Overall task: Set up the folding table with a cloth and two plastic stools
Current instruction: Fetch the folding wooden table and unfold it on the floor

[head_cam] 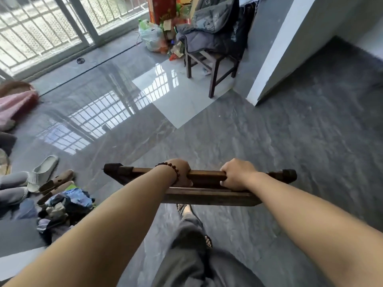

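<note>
I carry a folded dark wooden table [207, 196] edge-on in front of me, above the grey tiled floor. My left hand [180, 169], with a bead bracelet on its wrist, grips the top rail left of centre. My right hand [236, 172] grips the same rail right of centre. The table's dark ends stick out beyond both hands. Most of the table hangs below my arms and is hidden. No cloth and no plastic stools can be made out.
A wooden chair [211, 63] piled with grey clothing stands ahead, with bags [152, 37] beside it. A white wall corner [269, 79] juts in on the right. Slippers [44, 168] and clothes [68, 204] lie on the left. Barred windows [41, 27] run along the back.
</note>
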